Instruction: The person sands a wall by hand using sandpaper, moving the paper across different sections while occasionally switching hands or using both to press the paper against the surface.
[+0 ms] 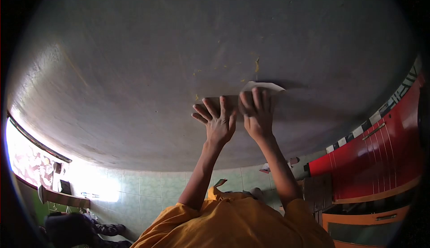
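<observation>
Both arms reach straight up to the grey ceiling (pixel 134 69), and both hands lie flat against a sheet (pixel 268 87) that sits on it. The left hand (pixel 219 122) is open, its fingers spread wide and its palm pressed on the left part of the sheet. The right hand (pixel 257 113) is just beside it, also open with the fingers close together, and covers the middle of the sheet. Neither hand grips anything; only their backs show.

The sheet is close to the ceiling's colour, so its left edge is hard to make out. Its right corner is pale and curls away from the surface, just past the right hand's fingertips. A few yellow flecks (pixel 256 64) mark the ceiling just above the sheet.

The sleeves and shoulders of a yellow shirt (pixel 233 225) fill the lower middle. Red cabinets (pixel 380 158) hang on the right, a pale tiled wall (pixel 152 185) runs below the ceiling, and a bright window (pixel 27 158) is at the lower left.
</observation>
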